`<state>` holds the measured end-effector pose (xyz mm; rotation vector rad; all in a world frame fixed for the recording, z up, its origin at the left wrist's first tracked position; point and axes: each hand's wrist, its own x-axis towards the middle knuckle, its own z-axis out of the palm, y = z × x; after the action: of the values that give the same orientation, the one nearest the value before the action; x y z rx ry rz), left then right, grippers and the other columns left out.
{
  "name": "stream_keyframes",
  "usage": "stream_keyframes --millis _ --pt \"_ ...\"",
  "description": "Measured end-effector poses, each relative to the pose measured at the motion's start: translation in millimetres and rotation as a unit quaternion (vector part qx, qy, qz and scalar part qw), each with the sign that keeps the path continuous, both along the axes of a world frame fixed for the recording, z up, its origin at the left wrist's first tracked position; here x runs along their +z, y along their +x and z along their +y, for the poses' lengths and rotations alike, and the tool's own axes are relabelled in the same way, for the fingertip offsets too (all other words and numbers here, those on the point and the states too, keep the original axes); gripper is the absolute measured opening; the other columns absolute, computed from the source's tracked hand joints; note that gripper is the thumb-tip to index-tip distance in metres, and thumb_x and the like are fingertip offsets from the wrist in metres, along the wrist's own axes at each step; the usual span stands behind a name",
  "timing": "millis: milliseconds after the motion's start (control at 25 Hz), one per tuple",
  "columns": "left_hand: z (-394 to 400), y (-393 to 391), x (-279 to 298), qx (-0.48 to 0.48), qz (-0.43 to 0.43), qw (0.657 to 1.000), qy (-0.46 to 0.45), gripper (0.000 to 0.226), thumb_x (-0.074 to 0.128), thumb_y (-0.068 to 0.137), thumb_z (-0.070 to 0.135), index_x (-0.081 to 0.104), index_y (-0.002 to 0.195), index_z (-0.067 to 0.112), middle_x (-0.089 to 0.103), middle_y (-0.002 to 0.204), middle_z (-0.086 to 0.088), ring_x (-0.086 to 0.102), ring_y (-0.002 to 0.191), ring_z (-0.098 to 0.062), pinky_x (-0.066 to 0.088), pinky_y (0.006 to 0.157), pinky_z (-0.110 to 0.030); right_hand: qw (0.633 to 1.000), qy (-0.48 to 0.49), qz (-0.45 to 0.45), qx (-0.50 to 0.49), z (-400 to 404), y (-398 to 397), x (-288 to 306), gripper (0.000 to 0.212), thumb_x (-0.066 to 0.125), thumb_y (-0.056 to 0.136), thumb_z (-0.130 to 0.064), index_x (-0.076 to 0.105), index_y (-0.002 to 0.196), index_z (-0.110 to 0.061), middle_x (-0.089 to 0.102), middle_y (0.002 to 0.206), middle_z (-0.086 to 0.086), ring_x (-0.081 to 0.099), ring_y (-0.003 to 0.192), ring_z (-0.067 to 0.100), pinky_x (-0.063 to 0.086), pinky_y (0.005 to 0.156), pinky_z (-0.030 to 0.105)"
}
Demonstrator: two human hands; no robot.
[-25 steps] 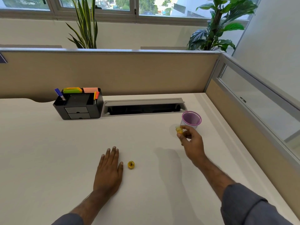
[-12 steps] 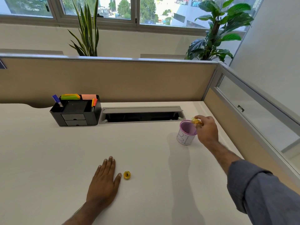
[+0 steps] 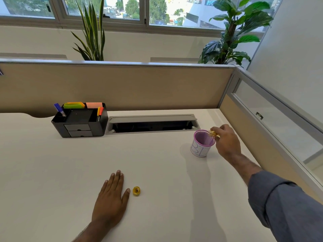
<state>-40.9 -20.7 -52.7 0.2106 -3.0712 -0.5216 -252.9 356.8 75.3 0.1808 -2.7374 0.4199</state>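
The yellow candy (image 3: 213, 133) pinched in your right hand (image 3: 227, 142) has moved up over the rim of the purple cup (image 3: 201, 148), so it looks ready to drop. Your left hand (image 3: 110, 199) lies flat on the table (image 3: 52, 163), just beside a second candy (image 3: 136, 191).

Desk (image 3: 52, 172) carries organizer (image 3: 78, 126), mesh cup (image 3: 199, 151), yellow piece (image 3: 136, 191).

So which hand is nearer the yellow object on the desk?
Left. The left hand lies flat beside the yellow object; the right hand is far away at the purple cup.
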Motion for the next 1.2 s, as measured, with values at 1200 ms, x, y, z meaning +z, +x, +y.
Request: stream_keyframes --millis 1200 --pt "0 1 0 0.003 0.000 1.000 -0.004 0.077 0.001 0.087 0.060 -0.004 0.152 0.018 -0.004 0.163 0.008 -0.005 0.150 -0.008 -0.001 0.123 -0.028 0.982 0.174 0.019 0.068 2 12 22 0.029 0.067 0.083 0.002 0.073 0.108 -0.012 0.065 0.099 0.022 0.061 0.088 0.039 0.051 0.064 0.038"
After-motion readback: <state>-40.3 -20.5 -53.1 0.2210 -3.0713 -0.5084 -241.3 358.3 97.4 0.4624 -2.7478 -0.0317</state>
